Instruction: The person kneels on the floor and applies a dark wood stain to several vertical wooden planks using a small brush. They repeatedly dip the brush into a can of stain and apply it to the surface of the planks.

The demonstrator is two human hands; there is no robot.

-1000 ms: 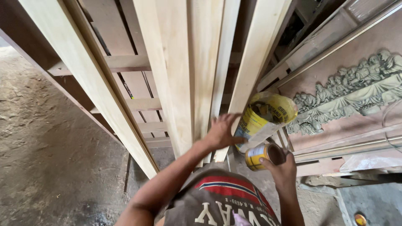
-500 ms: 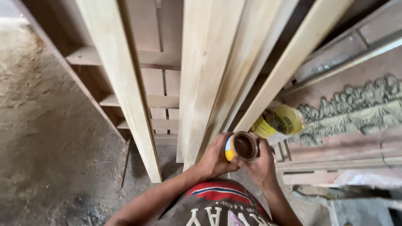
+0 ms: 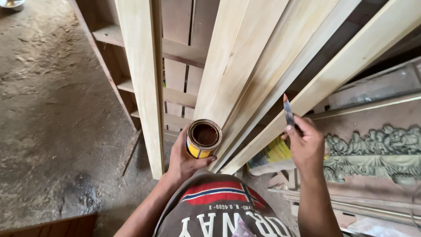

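My left hand (image 3: 184,160) grips a small round tin (image 3: 203,138), yellow on its side and open on top, with dark brown paste inside. The tin sits just in front of the pale wooden planks (image 3: 239,74) that lean upright ahead of me. My right hand (image 3: 305,145) is raised to the right of the tin and pinches a narrow metal blade (image 3: 288,112) that points up toward a slanted plank (image 3: 346,66). Behind my right hand a yellow bag (image 3: 274,153) lies among the boards.
A dark wooden frame with cross rails (image 3: 175,94) stands behind the planks. To the right lies a carved wooden relief panel (image 3: 377,151). Bare dirt floor (image 3: 57,114) spreads to the left, with a metal bowl (image 3: 11,3) at the far top corner.
Both hands were together on the tin. My right hand has since moved off to the right and now holds the blade up, while my left hand alone keeps the open tin.
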